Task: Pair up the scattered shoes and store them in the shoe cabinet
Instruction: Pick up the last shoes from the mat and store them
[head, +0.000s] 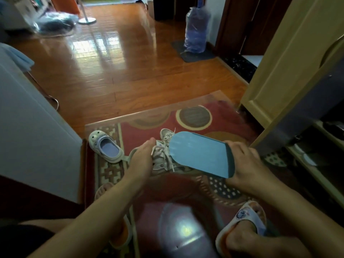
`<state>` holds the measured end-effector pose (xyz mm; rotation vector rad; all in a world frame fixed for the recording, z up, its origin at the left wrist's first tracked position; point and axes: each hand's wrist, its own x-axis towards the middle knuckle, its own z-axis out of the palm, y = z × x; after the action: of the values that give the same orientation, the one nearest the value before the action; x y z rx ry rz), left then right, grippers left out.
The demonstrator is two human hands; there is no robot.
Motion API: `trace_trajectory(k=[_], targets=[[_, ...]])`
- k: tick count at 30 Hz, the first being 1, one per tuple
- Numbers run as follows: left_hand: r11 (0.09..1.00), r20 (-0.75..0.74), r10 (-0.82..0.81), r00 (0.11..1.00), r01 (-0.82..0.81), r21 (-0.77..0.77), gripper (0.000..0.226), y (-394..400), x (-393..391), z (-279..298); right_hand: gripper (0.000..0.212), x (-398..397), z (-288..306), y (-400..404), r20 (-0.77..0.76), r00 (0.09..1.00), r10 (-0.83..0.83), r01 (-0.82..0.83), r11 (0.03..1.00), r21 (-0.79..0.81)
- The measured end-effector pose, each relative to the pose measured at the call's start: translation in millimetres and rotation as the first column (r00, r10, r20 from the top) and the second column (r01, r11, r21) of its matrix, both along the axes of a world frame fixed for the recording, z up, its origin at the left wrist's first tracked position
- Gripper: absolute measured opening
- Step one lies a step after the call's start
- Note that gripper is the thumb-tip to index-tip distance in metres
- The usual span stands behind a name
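Right-hand fingers: we saw the right hand (247,162), at centre right of the frame, curled round the heel end of a blue shoe (201,155), thumb along its near edge, holding it sole up.
Left-hand fingers: our left hand (141,159), at centre, reached down with fingers bent onto a lace-up sneaker (163,157); whether they pinched its edge or only pressed on it, we could not tell.
Blue shoe: a flat, smooth, matte blue sole with a rounded toe pointing to the upper left and a darker rim; it hung above the sneaker.
Sneaker: pale, worn fabric with loose white laces, lying on the rug just below the blue sole; a second like one (167,134) lay just behind it.
Clog: a soft cream clog (105,148) with a lilac lining and a heel strap sat left of centre, near our left hand.
Rug: red woven rug (232,123) with round and chequered patterns, on glossy wooden boards.
Shoe cabinet: pale wood cabinet (290,71) at the right edge, door open, dark shelves below.
Feet: we wore white printed slippers (245,218) at the bottom.
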<state>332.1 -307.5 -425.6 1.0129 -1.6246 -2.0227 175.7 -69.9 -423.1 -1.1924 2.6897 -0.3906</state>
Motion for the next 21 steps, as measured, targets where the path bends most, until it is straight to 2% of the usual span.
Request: trace_trajectory(k=[2, 4, 8, 12, 17, 21], targets=[[0.993, -0.01, -0.027, 1.0, 0.027, 0.112, 0.071, 0, 0, 3, 0.103, 3, 3, -1, -0.013, 1.0, 0.014, -0.015, 0.999, -0.028], [0.993, -0.021, -0.085, 0.996, 0.086, 0.085, 0.076, -1, 0, 3, 0.103, 7, 3, -3, -0.014, 1.0, 0.019, -0.019, 0.998, -0.054], [0.976, -0.036, -0.205, 0.978, 0.201, -0.083, 0.056, -1, 4, -2, 0.107, 7, 1, -2, -0.009, 1.0, -0.008, 0.007, 0.999, -0.042], [0.951, -0.035, -0.195, 0.98, 0.18, -0.251, 0.036, -5, 5, 0, 0.109, 4, -3, -2, -0.01, 1.0, -0.022, 0.022, 0.999, -0.039], [0.962, 0.01, -0.104, 0.994, 0.104, -0.251, 0.024, -26, 7, 12, 0.112, -8, 3, 0, 0.113, 0.993, -0.045, 0.049, 0.998, -0.035], [0.964, 0.044, -0.093, 0.995, 0.101, -0.246, 0.032, -27, 12, 13, 0.115, -2, 2, 0, 0.148, 0.989, -0.001, 0.003, 1.0, -0.012]])
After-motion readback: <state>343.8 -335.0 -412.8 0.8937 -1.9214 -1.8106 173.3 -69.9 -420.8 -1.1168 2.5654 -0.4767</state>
